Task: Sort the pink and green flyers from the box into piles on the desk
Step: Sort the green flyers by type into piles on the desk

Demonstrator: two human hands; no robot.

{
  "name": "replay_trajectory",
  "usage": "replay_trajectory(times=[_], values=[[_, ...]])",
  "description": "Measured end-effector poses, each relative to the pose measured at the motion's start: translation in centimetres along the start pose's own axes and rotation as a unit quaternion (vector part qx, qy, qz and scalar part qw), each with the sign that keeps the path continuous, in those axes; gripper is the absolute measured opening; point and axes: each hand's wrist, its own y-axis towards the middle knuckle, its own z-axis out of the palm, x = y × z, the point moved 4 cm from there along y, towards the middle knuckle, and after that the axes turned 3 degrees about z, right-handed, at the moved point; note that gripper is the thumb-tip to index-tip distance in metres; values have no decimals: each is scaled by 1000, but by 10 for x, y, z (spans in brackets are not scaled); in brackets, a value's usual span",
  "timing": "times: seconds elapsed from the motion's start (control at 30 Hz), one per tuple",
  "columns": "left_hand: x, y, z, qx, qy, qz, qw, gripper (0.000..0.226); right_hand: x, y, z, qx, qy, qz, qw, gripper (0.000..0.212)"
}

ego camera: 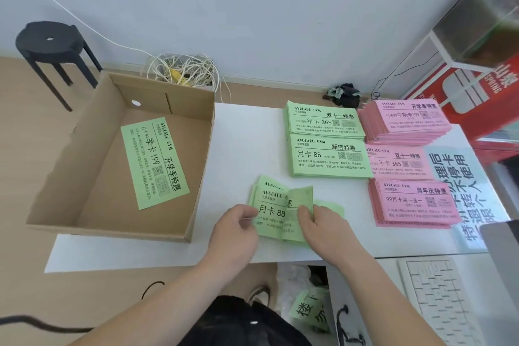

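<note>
**Sorting, late stage.** A person stands at the white desk (247, 143) with a green bundle (276, 212) of flyers at its near edge. I cannot tell whether the bundle rests on the desk or is lifted clear.

- **Hands:** The left hand (236, 229) pinches the bundle's left edge between thumb and fingers. The right hand (323, 222) grips the right side with its fingers curled round the sheets, whose right ends bend upward as if being thumbed through.
- **Piles:** The top sheet reads "月卡 88", the same heading as the nearer green pile (328, 157). A farther green pile (323, 121) lies directly behind that one. The pink piles (407, 199), three in a column, sit just to the right.
- **Box:** The cardboard box (106, 205) is on the left of the desk. It holds a single green flyer (154, 163), lying flat and askew on its floor.

The step in hand appears to be checking the bundle sheet by sheet. The next move probably calls for:

1. Parting the sheets by heading.
2. Laying each squarely on its matching pile.
3. Reaching into the box for the last sheet.

The paper looks thin and limp, so it is likely to fan out or slip unless held firmly.
</note>
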Motion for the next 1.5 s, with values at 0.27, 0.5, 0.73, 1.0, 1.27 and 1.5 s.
replay_trajectory(times=[0.27, 0.5, 0.73, 1.0, 1.27, 1.5], values=[[-21, -21, 34, 122, 18, 82, 989, 37, 4, 7, -3, 24, 24, -7, 999, 51], [-20, -25, 50, 99, 129, 161, 973, 53, -10, 9, -12, 40, 20, -20, 999, 43], [1, -10, 23, -37, -3, -12, 999, 41, -1, 14, 14, 37, -64, -39, 996, 48], [-13, -28, 51, 85, 29, 90, 992, 53, -5, 13, 3, 42, 12, -30, 999, 60], [4, -18, 45, -14, 57, 86, 995, 47, -19, 13, -8, 44, 38, -17, 998, 37], [10, 6, 24, -72, 11, 15, 997, 45, -9, 7, -4, 44, 3, -34, 998, 39]])
